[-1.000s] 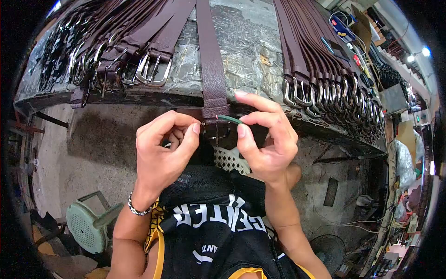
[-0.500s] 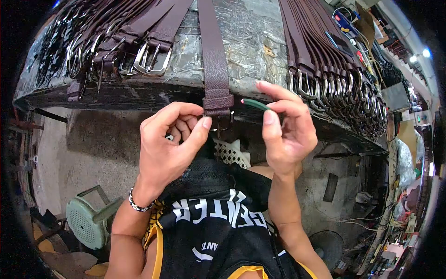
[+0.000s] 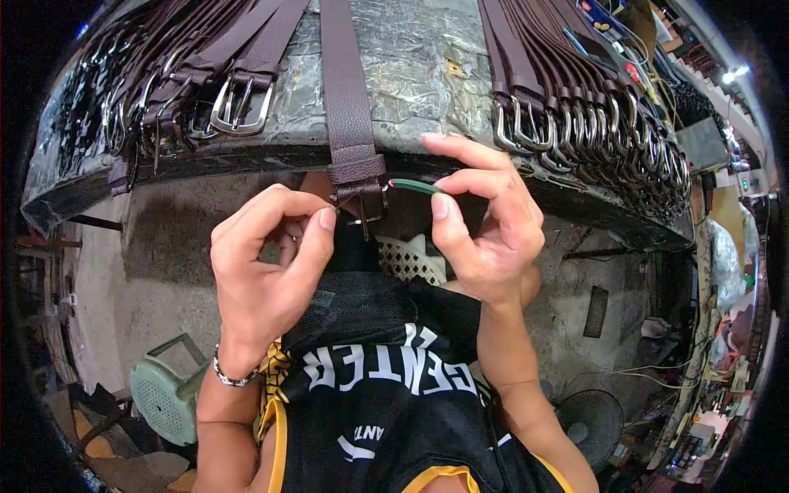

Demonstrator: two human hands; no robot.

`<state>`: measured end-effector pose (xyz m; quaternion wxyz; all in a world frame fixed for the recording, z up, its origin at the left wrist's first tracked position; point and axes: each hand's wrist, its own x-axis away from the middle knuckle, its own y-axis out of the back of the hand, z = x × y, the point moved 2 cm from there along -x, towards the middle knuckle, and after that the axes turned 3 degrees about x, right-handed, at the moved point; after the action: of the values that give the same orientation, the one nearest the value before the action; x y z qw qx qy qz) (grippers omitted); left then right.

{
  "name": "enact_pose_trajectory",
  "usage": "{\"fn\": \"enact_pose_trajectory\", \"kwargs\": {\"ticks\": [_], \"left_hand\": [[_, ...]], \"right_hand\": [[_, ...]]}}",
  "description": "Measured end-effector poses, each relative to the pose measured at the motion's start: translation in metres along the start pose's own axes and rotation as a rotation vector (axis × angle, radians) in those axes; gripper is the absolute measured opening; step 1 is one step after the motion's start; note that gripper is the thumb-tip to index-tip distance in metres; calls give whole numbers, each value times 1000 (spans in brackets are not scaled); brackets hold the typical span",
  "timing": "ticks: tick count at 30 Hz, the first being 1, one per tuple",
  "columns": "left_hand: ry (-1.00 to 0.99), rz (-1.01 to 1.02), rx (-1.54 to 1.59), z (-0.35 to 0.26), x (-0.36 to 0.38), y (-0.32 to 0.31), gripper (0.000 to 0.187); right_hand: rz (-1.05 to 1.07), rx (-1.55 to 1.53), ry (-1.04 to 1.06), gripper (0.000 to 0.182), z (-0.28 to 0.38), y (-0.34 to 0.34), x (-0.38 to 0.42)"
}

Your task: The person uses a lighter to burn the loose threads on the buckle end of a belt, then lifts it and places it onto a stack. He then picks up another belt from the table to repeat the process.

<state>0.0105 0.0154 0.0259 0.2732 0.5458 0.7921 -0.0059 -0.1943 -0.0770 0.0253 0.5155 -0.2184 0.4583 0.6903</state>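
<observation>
Two hands at brown belt, which hangs over worktable edge, buckle lowermost. Right hand pinches green stick between thumb and forefinger, tip just beside belt. Left hand: thumb and forefinger close together at buckle's left end; cannot tell whether they grip it.

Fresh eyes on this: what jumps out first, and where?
Probably the brown belts: a left bunch and a right bunch on the bench, metal buckles crowding its near edge. Between them a single belt runs down over the edge, its buckle end between the left hand and the right hand. The right hand pinches a thin green stick, vivid against the dark leather.
</observation>
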Motion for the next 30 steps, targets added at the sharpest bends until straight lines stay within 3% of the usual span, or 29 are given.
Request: {"fn": "enact_pose_trajectory", "kwargs": {"ticks": [5,26,30], "left_hand": [[105,-4,93,5,2,-1,5],[115,-3,142,10,4,-2,6],[189,56,141,3,4,1,6]], "right_hand": [[36,92,41,18,3,-2,-4],[72,188,134,22,3,-10,-7],[36,179,127,23,0,-13,-6]]}}
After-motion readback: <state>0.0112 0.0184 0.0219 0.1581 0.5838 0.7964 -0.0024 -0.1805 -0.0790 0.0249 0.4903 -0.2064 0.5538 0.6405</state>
